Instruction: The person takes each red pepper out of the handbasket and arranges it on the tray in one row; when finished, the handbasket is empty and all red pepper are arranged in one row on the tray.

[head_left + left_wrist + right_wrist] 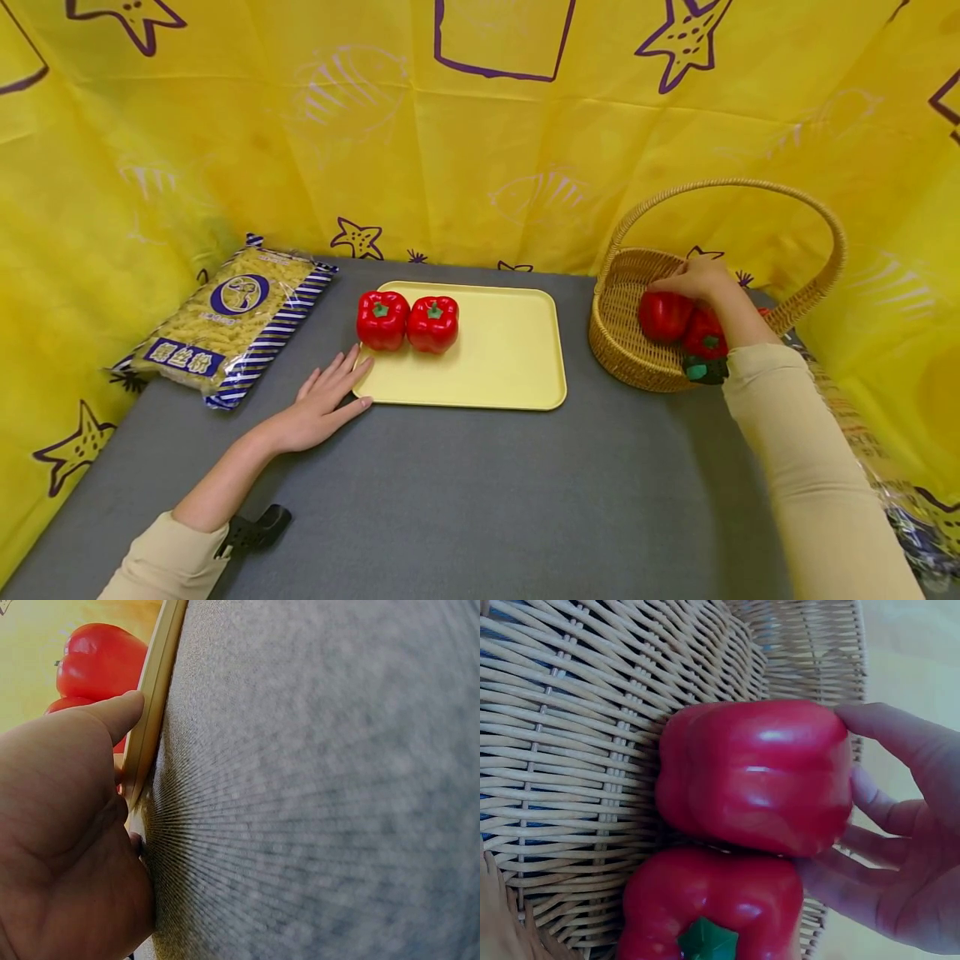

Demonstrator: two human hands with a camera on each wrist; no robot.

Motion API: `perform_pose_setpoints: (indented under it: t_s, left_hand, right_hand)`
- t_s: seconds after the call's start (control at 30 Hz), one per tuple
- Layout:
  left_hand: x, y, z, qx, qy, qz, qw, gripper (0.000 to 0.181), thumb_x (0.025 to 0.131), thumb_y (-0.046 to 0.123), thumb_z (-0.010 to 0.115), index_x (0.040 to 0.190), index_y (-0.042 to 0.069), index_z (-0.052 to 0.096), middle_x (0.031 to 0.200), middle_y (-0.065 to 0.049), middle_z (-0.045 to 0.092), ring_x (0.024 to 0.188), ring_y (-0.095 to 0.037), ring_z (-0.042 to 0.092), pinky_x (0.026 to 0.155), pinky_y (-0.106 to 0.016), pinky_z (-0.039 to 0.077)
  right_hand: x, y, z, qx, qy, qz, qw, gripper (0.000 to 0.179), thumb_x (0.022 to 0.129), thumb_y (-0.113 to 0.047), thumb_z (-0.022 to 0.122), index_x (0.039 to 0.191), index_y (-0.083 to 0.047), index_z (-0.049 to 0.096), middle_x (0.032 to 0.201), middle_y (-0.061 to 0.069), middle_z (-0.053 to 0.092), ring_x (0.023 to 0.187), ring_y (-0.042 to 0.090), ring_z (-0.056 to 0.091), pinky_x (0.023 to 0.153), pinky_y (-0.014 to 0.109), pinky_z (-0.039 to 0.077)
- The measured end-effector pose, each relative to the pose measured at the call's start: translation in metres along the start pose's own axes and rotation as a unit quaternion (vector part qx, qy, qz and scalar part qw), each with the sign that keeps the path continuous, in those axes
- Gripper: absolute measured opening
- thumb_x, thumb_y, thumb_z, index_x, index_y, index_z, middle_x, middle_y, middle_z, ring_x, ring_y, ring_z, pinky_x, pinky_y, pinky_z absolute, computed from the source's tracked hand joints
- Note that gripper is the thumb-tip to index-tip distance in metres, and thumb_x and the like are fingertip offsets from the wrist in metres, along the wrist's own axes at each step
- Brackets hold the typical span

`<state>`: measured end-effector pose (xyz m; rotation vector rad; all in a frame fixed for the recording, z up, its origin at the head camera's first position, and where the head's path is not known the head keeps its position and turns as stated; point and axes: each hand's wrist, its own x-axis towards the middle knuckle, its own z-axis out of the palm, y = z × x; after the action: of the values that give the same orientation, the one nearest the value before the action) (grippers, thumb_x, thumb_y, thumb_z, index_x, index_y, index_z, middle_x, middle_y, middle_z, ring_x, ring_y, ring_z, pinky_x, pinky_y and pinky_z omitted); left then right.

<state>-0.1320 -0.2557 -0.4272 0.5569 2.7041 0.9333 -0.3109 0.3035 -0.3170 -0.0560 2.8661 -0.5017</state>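
My right hand (697, 277) grips a red pepper (757, 776) by one end, inside the basket (628, 360) at the tray (502, 367)'s three o'clock; its slick skin could slip or catch the next pepper (709, 900). My left hand (318, 408), fingers straight, touches the tray's eight-o'clock edge; a nudge might shift it.

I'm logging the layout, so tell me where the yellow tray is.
In the head view, the yellow tray lies near the centre, right of the pasta bag and left of the wicker basket.

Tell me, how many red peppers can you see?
4 clearly visible: one pepper and a second on the yellow tray; a third and fourth in the basket. More may be hidden.
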Motion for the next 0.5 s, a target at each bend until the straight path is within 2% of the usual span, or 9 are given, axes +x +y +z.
perform_pose_setpoints:
  t_s: [0.17, 0.2, 0.27, 0.3, 0.4, 0.5]
  left_hand:
    - [-0.0003, 0.0005, 0.0, 0.0, 0.0, -0.001, 1.0, 0.064, 0.103, 0.038, 0.046, 0.156, 0.01, 0.022, 0.162, -0.017, 0.001, 0.146, -0.043, -0.003, 0.108, -0.067, -0.004]
    - [-0.0004, 0.0006, 0.0, -0.001, -0.001, -0.002, 1.0, 0.064, 0.103, 0.038, 0.046, 0.156, 0.01, 0.022, 0.162, -0.017, 0.001, 0.146, -0.043, -0.003, 0.108, -0.067, -0.004]
    - [-0.0004, 0.0006, 0.0002, -0.001, -0.001, -0.001, 1.0, 0.064, 0.103, 0.038, 0.046, 0.156, 0.01, 0.022, 0.162, -0.017, 0.001, 0.146, -0.043, -0.003, 0.108, -0.067, -0.004]
    - [-0.0004, 0.0004, 0.0003, -0.001, -0.001, 0.0, 1.0, 0.064, 0.103, 0.038, 0.046, 0.156, 0.01, 0.022, 0.162, -0.017, 0.001, 0.146, -0.043, -0.003, 0.108, -0.067, -0.004]
    - [-0.0001, -0.0003, 0.0002, -0.002, -0.002, -0.003, 1.0, 0.064, 0.103, 0.038, 0.046, 0.156, 0.01, 0.022, 0.162, -0.016, 0.001, 0.146, -0.043, -0.004, 0.108, -0.067, -0.004]
    - [0.0006, -0.0008, -0.0001, -0.002, -0.004, -0.004, 1.0, 0.064, 0.103, 0.038, 0.046, 0.156, 0.011, 0.022, 0.162, -0.016, 0.001, 0.146, -0.043, -0.004, 0.108, -0.067, -0.004]
  right_hand:
    - [0.001, -0.0034, 0.0008, -0.021, -0.022, -0.019, 0.9993, 0.046, 0.088, -0.045, 0.066, 0.075, -0.001, 0.07, 0.084, 0.018, 0.065, 0.087, 0.037, 0.059, 0.075, 0.047, 0.05]
    - [0.001, -0.0041, 0.0012, -0.024, -0.027, -0.02, 0.9991, 0.047, 0.088, -0.045, 0.066, 0.078, 0.001, 0.069, 0.086, 0.02, 0.064, 0.089, 0.038, 0.059, 0.078, 0.048, 0.049]
    - [0.0013, -0.0052, 0.002, -0.031, -0.046, -0.019, 0.9983, 0.055, 0.089, -0.046, 0.064, 0.092, 0.009, 0.065, 0.098, 0.028, 0.061, 0.097, 0.044, 0.057, 0.085, 0.052, 0.047]
    - [0.0017, -0.0058, 0.0026, -0.038, -0.055, -0.017, 0.9976, 0.062, 0.09, -0.046, 0.063, 0.105, 0.014, 0.062, 0.109, 0.034, 0.057, 0.105, 0.048, 0.054, 0.09, 0.055, 0.044]
    - [0.0028, -0.0073, 0.0041, -0.052, -0.088, -0.002, 0.9948, 0.085, 0.092, -0.048, 0.059, 0.133, 0.023, 0.037, 0.134, 0.045, 0.035, 0.123, 0.057, 0.037, 0.102, 0.061, 0.033]
    - [0.0034, -0.0082, 0.0051, -0.077, -0.113, 0.011, 0.9905, 0.096, 0.093, -0.051, 0.054, 0.138, 0.027, 0.021, 0.143, 0.047, 0.019, 0.131, 0.059, 0.023, 0.107, 0.062, 0.025]
